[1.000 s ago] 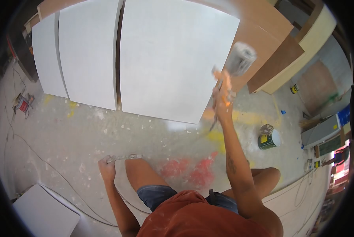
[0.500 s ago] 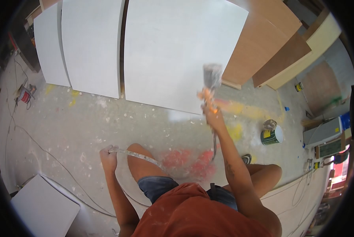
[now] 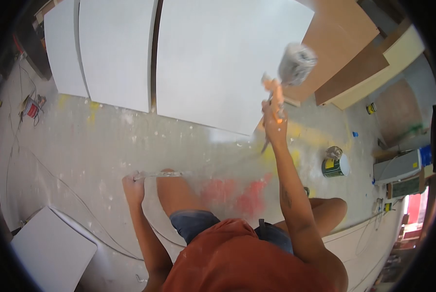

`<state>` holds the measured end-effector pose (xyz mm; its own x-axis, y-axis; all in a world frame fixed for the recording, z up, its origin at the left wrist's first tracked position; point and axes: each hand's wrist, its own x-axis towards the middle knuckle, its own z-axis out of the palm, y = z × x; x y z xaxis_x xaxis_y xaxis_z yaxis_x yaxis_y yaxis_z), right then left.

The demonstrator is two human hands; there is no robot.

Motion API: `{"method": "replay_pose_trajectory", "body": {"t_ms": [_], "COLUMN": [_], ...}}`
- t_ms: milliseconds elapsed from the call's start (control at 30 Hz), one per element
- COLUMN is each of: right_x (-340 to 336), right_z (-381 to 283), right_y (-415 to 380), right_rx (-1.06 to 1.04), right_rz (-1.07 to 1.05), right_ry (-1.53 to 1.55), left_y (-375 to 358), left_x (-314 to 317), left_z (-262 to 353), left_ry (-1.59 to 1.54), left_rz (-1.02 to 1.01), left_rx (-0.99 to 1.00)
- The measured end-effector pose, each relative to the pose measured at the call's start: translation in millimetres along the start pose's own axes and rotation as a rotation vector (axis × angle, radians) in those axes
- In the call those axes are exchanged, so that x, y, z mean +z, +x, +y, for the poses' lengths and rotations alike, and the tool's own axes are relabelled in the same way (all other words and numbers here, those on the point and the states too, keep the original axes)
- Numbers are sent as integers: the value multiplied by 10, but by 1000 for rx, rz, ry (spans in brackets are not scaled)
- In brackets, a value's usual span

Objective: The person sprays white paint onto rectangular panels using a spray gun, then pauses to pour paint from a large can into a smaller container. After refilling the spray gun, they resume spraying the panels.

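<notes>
My right hand [image 3: 276, 127] is wrapped round the handle of a spray gun [image 3: 297, 65], held out over the right edge of a large white panel [image 3: 222, 63]. The gun's paint-smeared cup is tilted and blurred by motion. Down by my left knee, my left hand [image 3: 133, 189] is closed on a paint-spotted air hose [image 3: 163, 174], which stretches across toward the right. Two narrower white panels [image 3: 113, 53] [image 3: 62, 48] stand side by side left of the large one.
Brown boards [image 3: 337, 44] lean at the upper right. A green paint can [image 3: 332, 168] with a smaller tin [image 3: 334, 153] by it stands right of my arm. A red-labelled can [image 3: 31, 108] sits far left, and a white board [image 3: 55, 250] lies lower left. Cords trail over the paint-stained floor.
My right hand has moved up and to the right with the spray gun, whose cup now leans right. The hose from my left hand has swung up to nearly level across the view.
</notes>
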<state>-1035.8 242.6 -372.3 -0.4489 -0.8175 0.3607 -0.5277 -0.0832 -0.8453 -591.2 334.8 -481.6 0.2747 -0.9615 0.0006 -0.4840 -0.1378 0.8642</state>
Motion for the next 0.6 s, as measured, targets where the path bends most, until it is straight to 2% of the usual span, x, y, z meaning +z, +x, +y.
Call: {"method": "replay_pose_trajectory", "body": {"t_ms": [100, 167, 267, 300, 367, 433, 500, 600], "right_x": [37, 18, 27, 47, 90, 80, 87, 69], "right_z": [507, 586, 727, 718, 702, 368, 131, -298], "right_y": [-557, -838, -972, -946, -816, -485, -102, 425], "right_rx": [201, 606, 742, 741, 654, 502, 298, 121], "right_rz": [-278, -418, -515, -517, -390, -330, -192, 17], "right_ry": [-178, -101, -105, -102, -97, -94, -79, 51], "left_y": [18, 13, -4, 1, -5, -13, 5, -21], "left_x": [-16, -12, 21, 12, -17, -10, 8, 5], "left_z": [6, -76, -115, -88, -5, 18, 75, 127], "left_ry": [-21, -48, -122, -120, -40, -70, -107, -110], "left_rz": [-33, -63, -76, -73, -75, -67, -57, -70], "left_rx": [5, -7, -27, -26, 8, -9, -17, -45]}}
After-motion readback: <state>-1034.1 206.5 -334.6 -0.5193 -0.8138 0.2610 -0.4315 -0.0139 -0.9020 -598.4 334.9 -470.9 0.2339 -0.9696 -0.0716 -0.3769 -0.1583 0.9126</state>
